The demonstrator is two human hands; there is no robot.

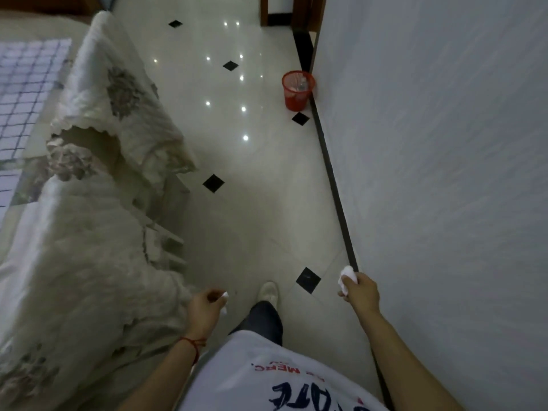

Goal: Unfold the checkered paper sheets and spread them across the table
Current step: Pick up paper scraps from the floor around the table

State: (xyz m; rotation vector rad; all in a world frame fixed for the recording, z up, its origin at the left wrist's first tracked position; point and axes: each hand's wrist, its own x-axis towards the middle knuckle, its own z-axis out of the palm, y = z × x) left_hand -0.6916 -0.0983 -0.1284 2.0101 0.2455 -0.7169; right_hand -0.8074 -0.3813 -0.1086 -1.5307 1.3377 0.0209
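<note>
A checkered paper sheet (pixel 26 93) with a dark grid lies spread on the table (pixel 44 226) at the far left, and a second piece shows below it at the left edge. My left hand (pixel 204 312) hangs beside the tablecloth's hem and grips a small white crumpled wad (pixel 224 301). Close to the wall on the right, my right hand (pixel 360 290) grips a larger white crumpled wad (pixel 346 278). Both hands are away from the sheets.
A cream embroidered tablecloth (pixel 118 120) drapes over the table's side. White floor tiles with black diamonds (pixel 213 183) run ahead between table and white wall (pixel 444 143). A red mesh bin (pixel 297 90) stands by the wall. My foot (pixel 268 292) is stepping forward.
</note>
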